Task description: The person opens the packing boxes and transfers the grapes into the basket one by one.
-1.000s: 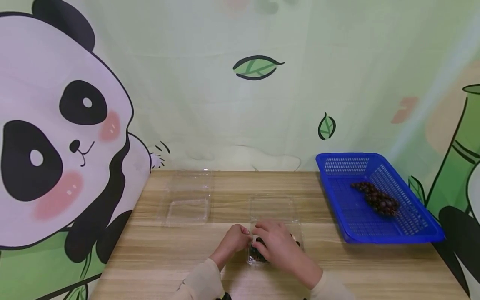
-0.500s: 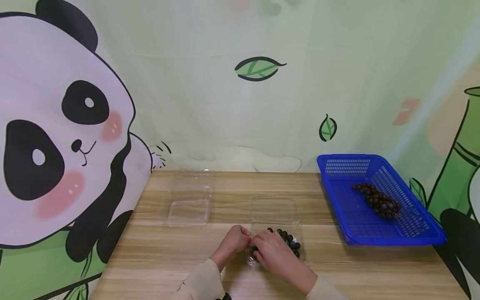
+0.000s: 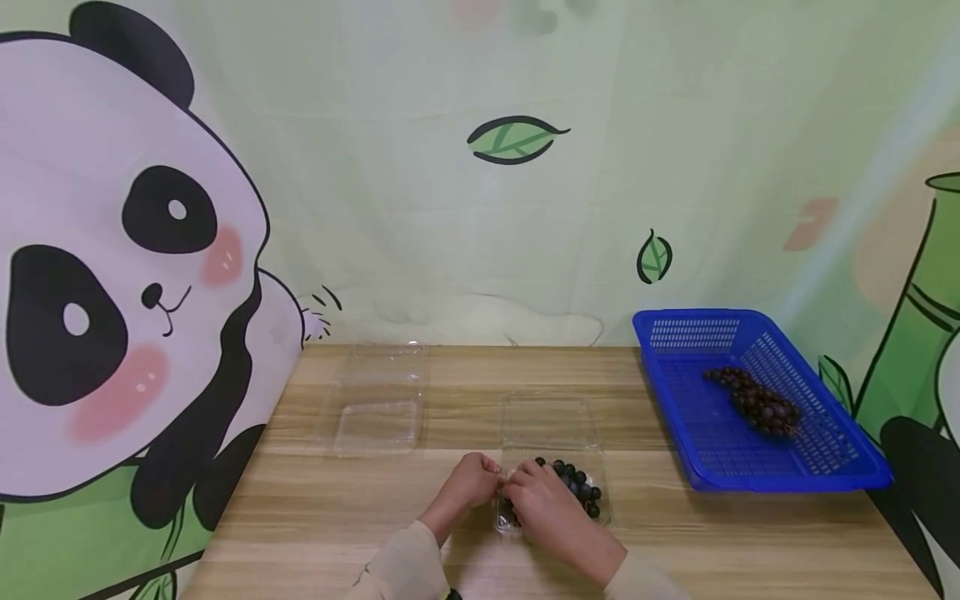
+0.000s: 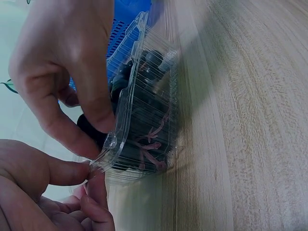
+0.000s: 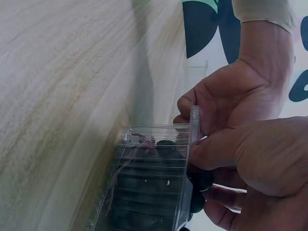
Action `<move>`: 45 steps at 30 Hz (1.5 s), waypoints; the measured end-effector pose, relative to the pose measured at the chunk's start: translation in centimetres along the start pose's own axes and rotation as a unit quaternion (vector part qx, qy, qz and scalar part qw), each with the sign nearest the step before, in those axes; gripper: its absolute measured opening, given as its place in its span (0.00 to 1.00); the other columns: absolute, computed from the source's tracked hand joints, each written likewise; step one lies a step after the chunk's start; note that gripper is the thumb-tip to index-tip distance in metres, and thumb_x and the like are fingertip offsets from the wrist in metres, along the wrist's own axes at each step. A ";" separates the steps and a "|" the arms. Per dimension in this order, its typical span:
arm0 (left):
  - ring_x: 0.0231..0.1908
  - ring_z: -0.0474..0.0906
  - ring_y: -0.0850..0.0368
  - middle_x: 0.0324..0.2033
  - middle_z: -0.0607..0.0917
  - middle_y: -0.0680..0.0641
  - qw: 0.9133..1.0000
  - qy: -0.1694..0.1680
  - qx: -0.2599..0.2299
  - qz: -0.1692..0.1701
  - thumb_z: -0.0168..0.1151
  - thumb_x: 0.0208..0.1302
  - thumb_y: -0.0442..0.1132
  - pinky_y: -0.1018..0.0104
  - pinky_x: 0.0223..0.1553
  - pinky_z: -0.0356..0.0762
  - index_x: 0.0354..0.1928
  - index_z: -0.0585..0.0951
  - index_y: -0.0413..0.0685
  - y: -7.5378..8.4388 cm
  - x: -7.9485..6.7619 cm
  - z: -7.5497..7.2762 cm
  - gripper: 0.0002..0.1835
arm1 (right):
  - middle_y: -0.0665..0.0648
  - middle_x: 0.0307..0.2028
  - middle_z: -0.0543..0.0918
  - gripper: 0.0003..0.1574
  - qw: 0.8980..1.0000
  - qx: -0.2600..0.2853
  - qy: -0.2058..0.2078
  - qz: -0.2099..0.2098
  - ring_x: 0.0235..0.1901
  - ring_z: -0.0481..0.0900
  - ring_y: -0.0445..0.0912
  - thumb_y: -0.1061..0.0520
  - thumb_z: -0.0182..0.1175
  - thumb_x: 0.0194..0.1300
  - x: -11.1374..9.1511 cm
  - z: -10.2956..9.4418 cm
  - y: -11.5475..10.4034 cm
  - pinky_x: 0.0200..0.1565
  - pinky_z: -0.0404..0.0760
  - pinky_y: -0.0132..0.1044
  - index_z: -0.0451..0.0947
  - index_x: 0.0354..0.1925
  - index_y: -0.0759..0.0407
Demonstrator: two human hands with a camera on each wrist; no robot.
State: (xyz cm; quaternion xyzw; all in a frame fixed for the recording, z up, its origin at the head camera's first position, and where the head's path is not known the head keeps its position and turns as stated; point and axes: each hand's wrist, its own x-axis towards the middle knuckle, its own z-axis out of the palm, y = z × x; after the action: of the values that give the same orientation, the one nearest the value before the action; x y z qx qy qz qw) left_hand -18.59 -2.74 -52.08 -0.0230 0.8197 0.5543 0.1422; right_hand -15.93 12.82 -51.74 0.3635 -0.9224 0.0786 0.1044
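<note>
A clear plastic clamshell box (image 3: 551,457) lies with its lid laid back, holding dark grapes (image 3: 581,487). My left hand (image 3: 468,482) pinches the box's left rim; in the left wrist view, thumb and fingers of this hand (image 4: 43,187) grip the clear edge. My right hand (image 3: 547,500) reaches over the grapes to the same rim. Its fingers (image 4: 91,103) close round a dark grape (image 4: 90,131) at the box's corner. In the right wrist view, the right thumb (image 5: 211,149) lies against the rim with grapes (image 5: 199,185) beside it. Pinkish stems (image 4: 151,144) show through the wall.
Another clear clamshell box (image 3: 378,408), lid back, sits on the left of the wooden table (image 3: 300,517). On the right stands a blue basket (image 3: 682,417) with a bunch of reddish-brown grapes (image 3: 761,404). A panda-print cloth (image 3: 420,208) hangs behind the table.
My right hand has moved left across the box to its left rim, uncovering grapes on the right. Its fingers have drawn in. My left hand has kept its hold on the rim.
</note>
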 end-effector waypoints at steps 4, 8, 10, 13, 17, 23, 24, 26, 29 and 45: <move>0.24 0.68 0.59 0.25 0.73 0.50 1.000 0.001 -0.002 -0.001 0.59 0.60 0.22 0.73 0.25 0.65 0.28 0.74 0.41 0.1 -0.1 0.0 0.09 | 0.49 0.37 0.86 0.06 1.000 -0.020 -0.023 0.003 0.42 0.76 0.45 0.65 0.71 0.60 0.1 0.4 0.0 0.38 0.73 0.38 0.89 0.35 0.54; 0.23 0.69 0.60 0.25 0.74 0.49 1.000 0.001 -0.010 -0.003 0.60 0.61 0.23 0.73 0.25 0.66 0.29 0.74 0.40 0.1 -0.1 -0.1 0.08 | 0.49 0.38 0.84 0.05 0.998 -0.041 -0.042 -0.003 0.43 0.75 0.46 0.61 0.73 0.58 0.2 0.6 0.1 0.39 0.72 0.39 0.89 0.36 0.54; 0.22 0.69 0.60 0.24 0.74 0.49 1.000 0.000 -0.013 -0.005 0.60 0.62 0.23 0.74 0.24 0.66 0.29 0.74 0.40 0.1 -0.1 -0.1 0.08 | 0.50 0.39 0.84 0.08 0.998 -0.043 -0.052 -0.003 0.43 0.75 0.47 0.59 0.76 0.56 0.3 0.6 0.2 0.39 0.73 0.40 0.89 0.37 0.54; 0.21 0.69 0.61 0.24 0.74 0.50 1.000 0.000 -0.015 -0.007 0.60 0.61 0.23 0.74 0.24 0.66 0.29 0.74 0.40 0.1 -0.1 0.0 0.08 | 0.50 0.38 0.83 0.14 0.998 -0.040 -0.054 0.000 0.42 0.75 0.47 0.53 0.79 0.53 0.4 0.7 0.5 0.39 0.72 0.40 0.89 0.39 0.53; 0.21 0.69 0.61 0.24 0.74 0.50 1.000 0.006 -0.013 -0.010 0.60 0.60 0.23 0.74 0.23 0.66 0.29 0.74 0.41 0.0 -0.1 0.0 0.08 | 0.49 0.35 0.82 0.18 0.998 -0.051 -0.032 -0.006 0.39 0.74 0.47 0.46 0.79 0.51 0.6 1.2 0.7 0.39 0.71 0.40 0.87 0.37 0.52; 0.23 0.69 0.60 0.25 0.74 0.49 1.000 0.008 -0.016 -0.013 0.60 0.60 0.23 0.74 0.24 0.66 0.29 0.74 0.41 0.0 -0.1 0.0 0.08 | 0.49 0.31 0.77 0.21 0.997 -0.069 -0.022 -0.017 0.36 0.73 0.48 0.45 0.80 0.48 0.6 1.8 1.0 0.38 0.69 0.39 0.83 0.36 0.50; 0.22 0.69 0.60 0.25 0.74 0.50 1.000 0.009 -0.017 -0.012 0.59 0.61 0.23 0.74 0.24 0.66 0.29 0.75 0.41 0.0 -0.1 0.0 0.08 | 0.49 0.31 0.77 0.21 0.997 -0.070 -0.025 -0.018 0.36 0.72 0.48 0.46 0.80 0.48 0.6 1.8 1.1 0.38 0.68 0.39 0.83 0.37 0.50; 0.22 0.69 0.61 0.25 0.74 0.50 1.000 0.008 -0.021 -0.011 0.59 0.61 0.22 0.75 0.24 0.66 0.28 0.74 0.41 0.0 -0.1 0.0 0.09 | 0.50 0.31 0.76 0.20 0.997 -0.072 -0.033 -0.023 0.35 0.72 0.48 0.48 0.80 0.48 0.6 1.7 1.2 0.37 0.68 0.39 0.83 0.38 0.49; 0.22 0.68 0.62 0.24 0.73 0.51 1.000 0.008 -0.019 -0.006 0.60 0.61 0.22 0.75 0.24 0.65 0.26 0.73 0.42 0.0 -0.1 0.0 0.11 | 0.50 0.33 0.77 0.19 0.995 -0.082 -0.051 -0.036 0.37 0.71 0.48 0.48 0.80 0.48 0.6 1.6 1.5 0.37 0.67 0.39 0.86 0.40 0.44; 0.20 0.68 0.61 0.24 0.73 0.50 0.999 -0.012 -0.044 -0.003 0.57 0.63 0.19 0.70 0.25 0.71 0.29 0.73 0.38 -0.1 -0.2 0.1 0.10 | 0.52 0.42 0.79 0.14 0.980 -0.082 -0.180 0.005 0.45 0.74 0.51 0.53 0.73 0.62 0.8 0.8 2.9 0.46 0.71 0.46 0.83 0.46 0.46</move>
State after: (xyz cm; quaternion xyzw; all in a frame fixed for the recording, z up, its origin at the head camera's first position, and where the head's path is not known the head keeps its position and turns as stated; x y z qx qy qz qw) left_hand -18.37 -2.69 -52.18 -0.0253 0.7925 0.5900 0.1523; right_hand -18.62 14.17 -52.50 0.3568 -0.9314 -0.0636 -0.0341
